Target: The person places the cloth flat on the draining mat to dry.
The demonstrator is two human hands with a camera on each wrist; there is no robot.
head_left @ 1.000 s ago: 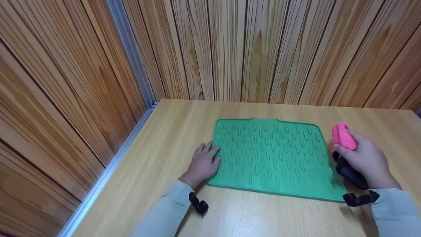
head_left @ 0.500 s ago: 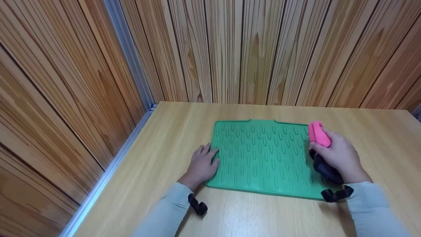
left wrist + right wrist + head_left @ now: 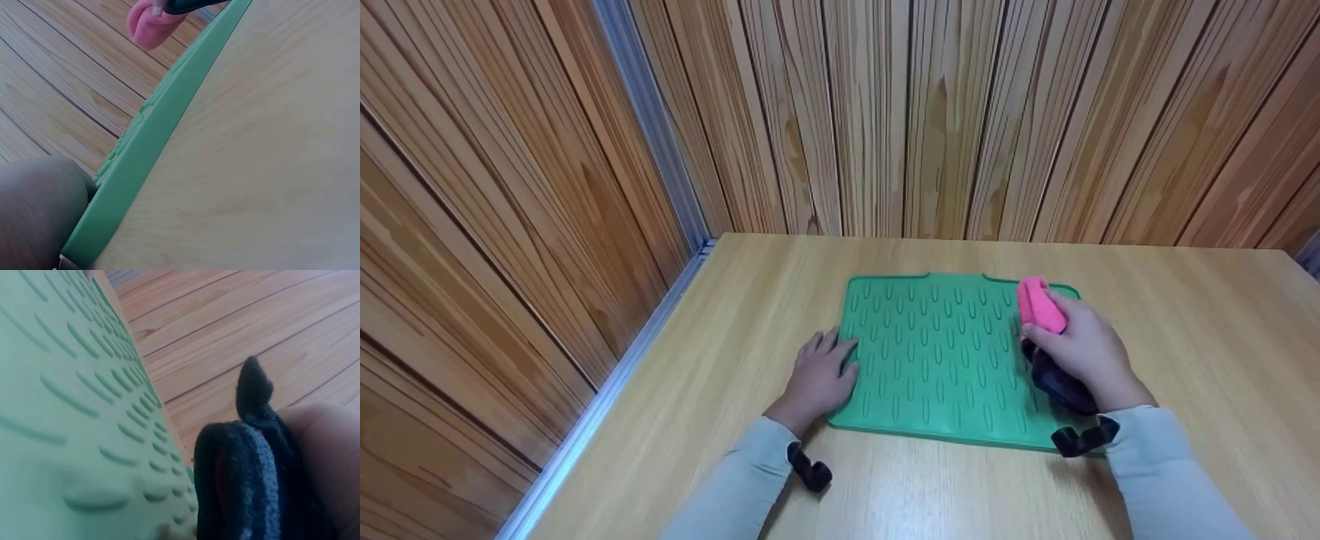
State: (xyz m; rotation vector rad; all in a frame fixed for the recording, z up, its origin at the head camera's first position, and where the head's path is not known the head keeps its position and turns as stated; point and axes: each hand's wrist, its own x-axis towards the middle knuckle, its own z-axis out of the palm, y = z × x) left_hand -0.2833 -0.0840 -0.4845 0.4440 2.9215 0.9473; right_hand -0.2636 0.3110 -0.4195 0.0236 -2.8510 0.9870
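Note:
A green rubbery mat [image 3: 934,345], covered with raised oval ridges, lies flat on the table. My left hand [image 3: 816,379] rests at its left edge, fingers spread and relaxed, thumb on the rim. The left wrist view shows the mat's thick side [image 3: 132,160] beside the hand [image 3: 39,211]. Over the mat's right part, my right hand [image 3: 1089,352] grips a soft fabric bundle [image 3: 1041,307], bright pink at the top and dark navy below. In the right wrist view its dark folded edge [image 3: 242,484] shows close to the ridges. What kind of fabric item it is cannot be told.
The light wood table [image 3: 945,487] extends around the mat on all sides. Wood-plank walls [image 3: 870,112] stand behind and to the left, with a metal strip [image 3: 585,435] along the left edge. Black straps [image 3: 811,469] hang at both wrists.
My right hand has carried the pink and navy fabric bundle leftward, from beside the mat's right edge to over its right part. The left hand has stayed at the left edge.

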